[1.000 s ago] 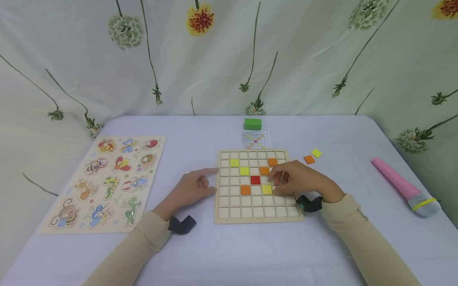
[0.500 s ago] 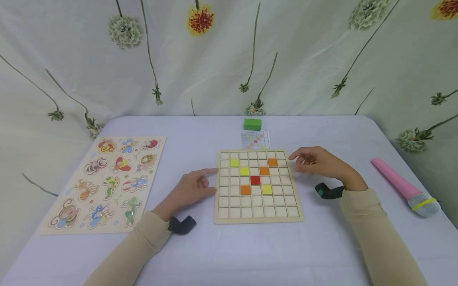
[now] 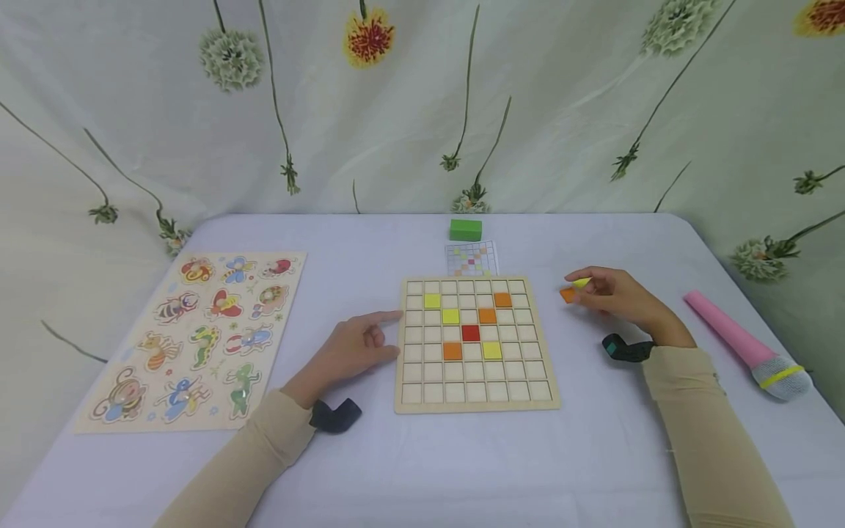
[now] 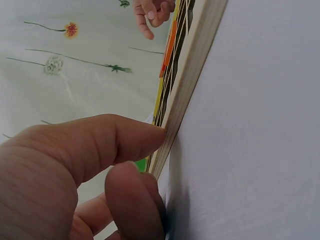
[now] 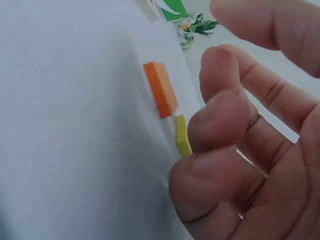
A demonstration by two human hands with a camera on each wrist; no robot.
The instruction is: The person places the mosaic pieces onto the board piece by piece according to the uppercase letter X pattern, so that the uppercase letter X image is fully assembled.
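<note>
In the head view a wooden grid board [image 3: 478, 408] lies flat before me, with yellow, orange and red square tiles set in some of its cells. My left hand [image 3: 346, 352] touches the board's left edge with index finger and thumb; its other fingers are bent. Off the board's right side, my right hand [image 3: 617, 295] hovers over a loose orange tile [image 3: 567, 295] and a loose yellow tile [image 3: 582, 282], partly covering both. From the right wrist, the orange tile [image 5: 161, 90] and yellow tile [image 5: 182, 136] show on the cloth, apart from the thumb, with nothing between the fingers.
A printed pattern card [image 3: 472, 257] lies behind the board, with a green block [image 3: 466, 230] beyond it. An insect picture puzzle [image 3: 224, 345] is at the left. At the far right rests a pink toy microphone [image 3: 733, 330]. A flowered cloth hangs behind the table.
My right hand has moved from the board, over its right edge, to the loose orange and yellow tiles. The tiles on the board and my left hand have stayed put.
</note>
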